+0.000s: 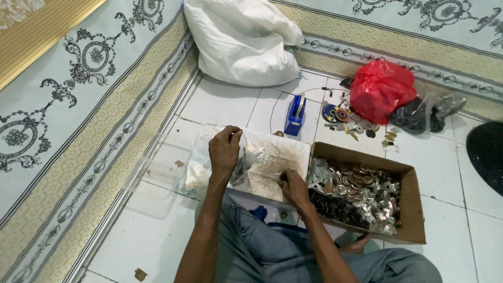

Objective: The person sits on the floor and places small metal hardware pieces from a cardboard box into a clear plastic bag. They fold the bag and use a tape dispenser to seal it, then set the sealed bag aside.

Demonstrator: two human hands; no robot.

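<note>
Left hand (224, 152): your fingers are closed on the top edge of a clear bag (246, 157), pinching it up off the floor; small metal parts show through the plastic below your grip.
Right hand (293, 187): it rests low at the near edge of the board (280, 167), just left of the box; the fingers are curled under, and you cannot tell whether they grip anything.
Bag: left of the box, lying partly over the pale, speckled board — its far end spreads flat on the tiles.
Box (411, 209): open cardboard, right of your hands, filled with round metal discs, small silvery pieces and dark bits along its near side.
Tape dispenser (295, 115): blue, upright on the floor, far from the bag.
Red bag (380, 89): far right, with loose discs and scraps just beside it and a dark plastic bag (419, 116) to its right.
White sack (241, 42): far, against the patterned wall.
Clear tray (154, 183): on the floor left of the bag.
Legs (272, 246): in jeans, near — beneath both forearms.
</note>
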